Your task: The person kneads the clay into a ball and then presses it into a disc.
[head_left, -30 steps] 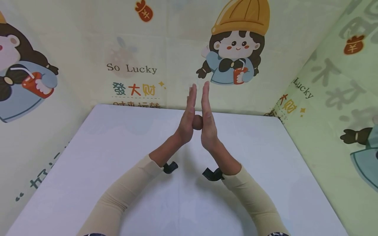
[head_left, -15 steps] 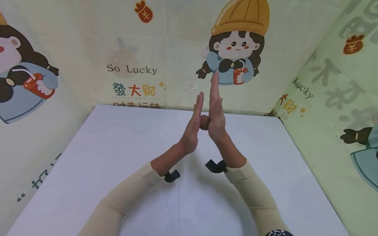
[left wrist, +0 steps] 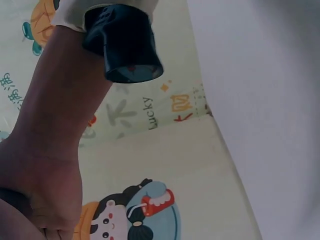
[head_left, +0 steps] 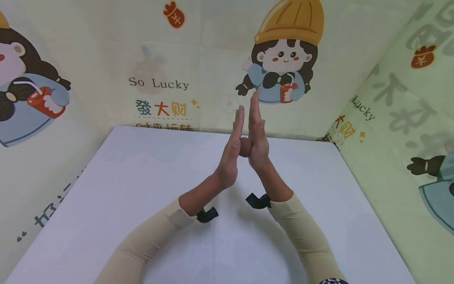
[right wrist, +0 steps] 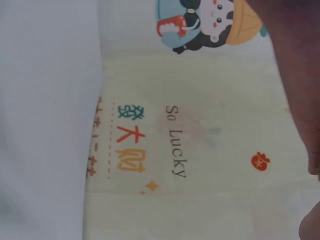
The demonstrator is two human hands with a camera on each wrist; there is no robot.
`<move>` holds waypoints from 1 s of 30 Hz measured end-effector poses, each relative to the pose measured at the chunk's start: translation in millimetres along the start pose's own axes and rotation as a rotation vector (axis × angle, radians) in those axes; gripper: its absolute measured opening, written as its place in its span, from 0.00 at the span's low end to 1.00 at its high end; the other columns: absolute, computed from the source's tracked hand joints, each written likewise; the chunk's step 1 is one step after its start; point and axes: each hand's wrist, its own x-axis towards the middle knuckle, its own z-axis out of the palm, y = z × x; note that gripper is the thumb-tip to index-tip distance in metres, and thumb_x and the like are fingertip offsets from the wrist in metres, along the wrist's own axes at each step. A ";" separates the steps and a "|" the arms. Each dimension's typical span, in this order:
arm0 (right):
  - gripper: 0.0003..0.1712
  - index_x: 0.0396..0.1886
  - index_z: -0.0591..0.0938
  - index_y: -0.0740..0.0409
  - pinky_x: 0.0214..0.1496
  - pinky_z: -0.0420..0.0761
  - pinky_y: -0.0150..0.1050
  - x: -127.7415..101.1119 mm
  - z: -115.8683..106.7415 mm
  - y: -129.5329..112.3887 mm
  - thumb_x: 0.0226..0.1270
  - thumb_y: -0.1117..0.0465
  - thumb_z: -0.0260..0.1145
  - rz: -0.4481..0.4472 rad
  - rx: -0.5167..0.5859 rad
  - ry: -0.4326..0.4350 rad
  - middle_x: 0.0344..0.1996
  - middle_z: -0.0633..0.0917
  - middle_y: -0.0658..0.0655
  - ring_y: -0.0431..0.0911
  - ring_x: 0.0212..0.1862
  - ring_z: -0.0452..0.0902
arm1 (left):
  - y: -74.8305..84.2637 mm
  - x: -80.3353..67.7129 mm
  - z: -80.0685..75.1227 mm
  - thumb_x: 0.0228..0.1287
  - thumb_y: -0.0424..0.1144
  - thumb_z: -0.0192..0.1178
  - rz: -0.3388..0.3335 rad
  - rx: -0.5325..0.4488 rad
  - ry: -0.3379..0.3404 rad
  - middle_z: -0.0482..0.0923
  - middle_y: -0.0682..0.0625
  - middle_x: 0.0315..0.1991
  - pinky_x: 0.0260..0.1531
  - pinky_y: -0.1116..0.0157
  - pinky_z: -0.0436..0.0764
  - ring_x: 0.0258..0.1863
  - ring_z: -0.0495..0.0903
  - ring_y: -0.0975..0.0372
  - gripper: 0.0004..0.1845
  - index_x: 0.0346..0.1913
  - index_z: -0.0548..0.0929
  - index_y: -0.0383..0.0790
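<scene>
Between my two upright, facing palms sits a brown ball (head_left: 246, 147), smooth and round, lifted above the white table. My left hand (head_left: 229, 159) presses it from the left with straight fingers pointing up and away. Against its other side lies my right hand (head_left: 259, 145), also straight-fingered, its fingertips reaching higher than the left ones. In the left wrist view, part of the dark ball (left wrist: 15, 200) shows beside the right hand (left wrist: 45, 185). Only a strip of a hand and wrist (right wrist: 295, 90) enters the right wrist view, where the ball is out of sight.
A white table (head_left: 159, 169) lies under the forearms. Pale cloth walls (head_left: 216, 71) with printed cartoon figures and lettering stand behind and at both sides. Each wrist carries a black camera mount (head_left: 258, 200) that juts inward.
Both hands and the ball have shifted slightly right. The right hand slid forward past the left with the ball between the palms, then came back a little in the last half second.
</scene>
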 end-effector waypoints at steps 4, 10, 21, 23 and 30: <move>0.46 0.86 0.37 0.60 0.82 0.42 0.50 -5.9 3.8 5.9 0.85 0.35 0.32 0.019 0.035 -0.013 0.86 0.36 0.52 0.44 0.84 0.34 | 3.2 6.4 -2.6 0.84 0.61 0.24 0.010 -0.001 0.030 0.31 0.41 0.86 0.79 0.54 0.32 0.84 0.30 0.57 0.43 0.84 0.36 0.30; 0.47 0.86 0.39 0.59 0.81 0.45 0.47 -15.0 12.8 12.7 0.84 0.33 0.32 0.047 0.018 -0.027 0.86 0.37 0.55 0.45 0.84 0.40 | 3.7 14.3 -9.6 0.84 0.59 0.24 0.010 -0.016 0.096 0.32 0.45 0.87 0.80 0.56 0.33 0.84 0.30 0.60 0.41 0.84 0.37 0.31; 0.46 0.87 0.38 0.56 0.78 0.50 0.43 -32.8 24.7 22.5 0.85 0.32 0.28 0.084 -0.052 -0.055 0.67 0.76 0.50 0.35 0.61 0.68 | -11.0 27.8 -29.2 0.78 0.44 0.24 -0.055 -0.039 0.206 0.33 0.47 0.87 0.79 0.61 0.36 0.83 0.33 0.66 0.37 0.85 0.38 0.35; 0.45 0.87 0.38 0.57 0.82 0.43 0.45 -35.7 27.4 21.7 0.85 0.33 0.27 0.078 -0.083 -0.071 0.79 0.63 0.53 0.40 0.75 0.58 | -14.3 30.8 -33.8 0.78 0.44 0.24 -0.054 -0.047 0.226 0.33 0.47 0.87 0.79 0.62 0.36 0.83 0.34 0.67 0.37 0.85 0.39 0.34; 0.45 0.85 0.36 0.62 0.83 0.34 0.49 -40.8 33.4 17.7 0.86 0.35 0.27 0.050 -0.145 -0.092 0.86 0.34 0.56 0.48 0.85 0.26 | -30.4 36.9 -46.5 0.77 0.46 0.25 -0.064 0.010 0.241 0.33 0.47 0.87 0.78 0.62 0.34 0.83 0.33 0.67 0.38 0.85 0.39 0.35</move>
